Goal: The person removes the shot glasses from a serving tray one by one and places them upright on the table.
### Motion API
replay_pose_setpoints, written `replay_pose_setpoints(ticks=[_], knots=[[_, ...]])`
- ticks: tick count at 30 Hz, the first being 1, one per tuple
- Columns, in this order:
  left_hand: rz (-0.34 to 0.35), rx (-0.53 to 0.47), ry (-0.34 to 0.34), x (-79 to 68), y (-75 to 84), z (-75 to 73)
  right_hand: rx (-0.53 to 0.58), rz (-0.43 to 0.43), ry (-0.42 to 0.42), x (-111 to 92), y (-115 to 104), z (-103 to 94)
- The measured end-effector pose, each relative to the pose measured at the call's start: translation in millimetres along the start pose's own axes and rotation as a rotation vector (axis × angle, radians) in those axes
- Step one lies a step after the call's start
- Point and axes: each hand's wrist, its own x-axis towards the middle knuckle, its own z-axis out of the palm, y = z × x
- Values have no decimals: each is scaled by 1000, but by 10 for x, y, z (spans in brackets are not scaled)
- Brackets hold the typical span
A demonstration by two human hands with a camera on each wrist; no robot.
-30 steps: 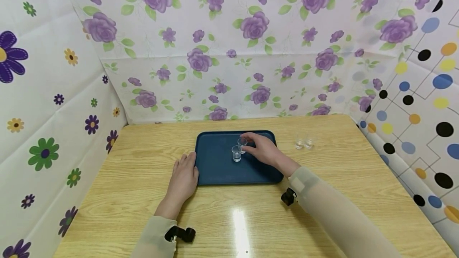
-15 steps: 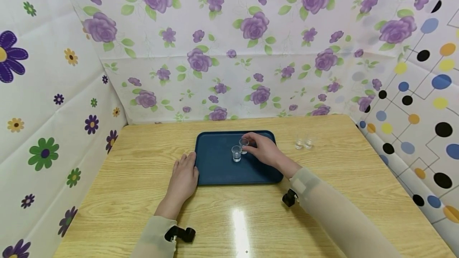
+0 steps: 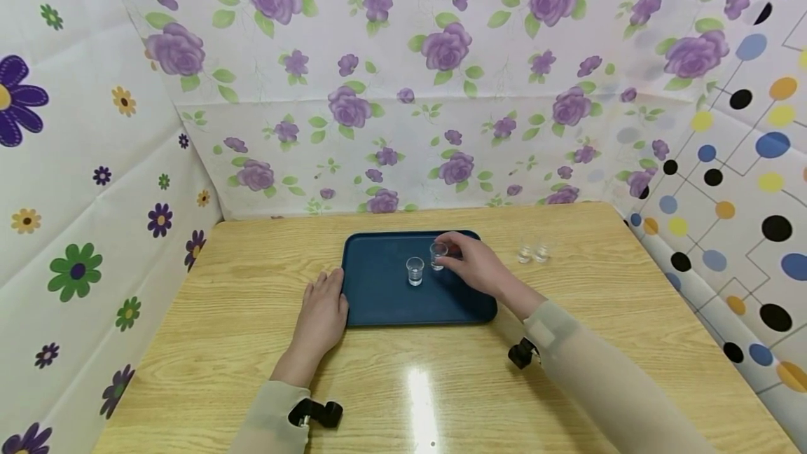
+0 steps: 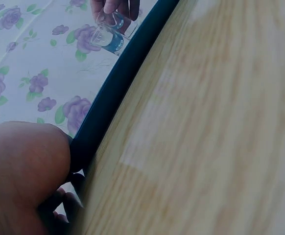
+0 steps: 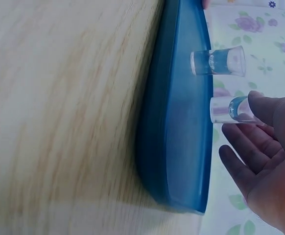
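Observation:
Near the back right of a dark blue tray (image 3: 378,300), my right hand (image 3: 473,261) pinches the rim of a small clear shot glass (image 3: 436,262) between thumb and fingers. The glass is upright; whether its base touches the tray I cannot tell. A second shot glass (image 3: 415,273) stands on the tray, to the left and slightly nearer, with a gap between the two. My left hand (image 3: 323,308) rests against the tray's left edge, fingers relaxed. From the left wrist view, the thumb side (image 4: 30,166) touches the tray's rim (image 4: 115,93).
Two more clear shot glasses (image 3: 525,253) stand close together on the wooden table (image 3: 252,258), right of the tray. Patterned cloths (image 3: 391,76) hang behind the table and along both sides.
My right hand has moved right with the pinched shot glass, widening the gap to the other one. The left hand and the tray stay where they were.

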Motion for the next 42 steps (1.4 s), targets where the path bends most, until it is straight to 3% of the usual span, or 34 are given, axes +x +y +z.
replay_pose_setpoints(ticks=[42], knots=[[10,-8,16,0,9,6,-41,83,134,-749,506,-694]])
